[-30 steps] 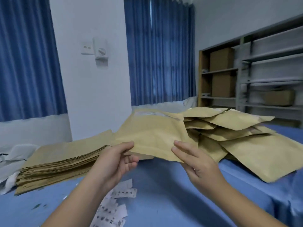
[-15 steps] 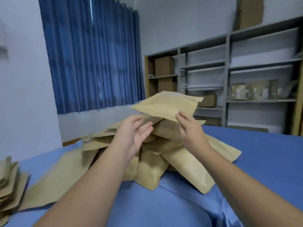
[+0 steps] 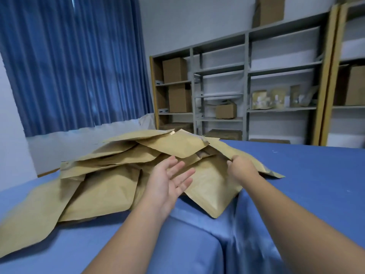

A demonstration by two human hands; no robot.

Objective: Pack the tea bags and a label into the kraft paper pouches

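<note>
Kraft pouch (image 3: pixel 221 150) was pinched at edge by R hand (image 3: pixel 244 170); L hand (image 3: pixel 169 180) was held open, empty. Flat placement on pouch pile (image 3: pixel 110 186), steadied w/ L hand, was advised.

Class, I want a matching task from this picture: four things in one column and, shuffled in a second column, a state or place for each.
Column 1
1. left hand
2. right hand
3. kraft pouches
4. cardboard boxes

Column 2
a. stand on the shelves
b. fingers straight and spread, holding nothing
c. heaped on the blue table cover
d. grips the edge of one pouch

Pairs: 1-b, 2-d, 3-c, 4-a
</note>
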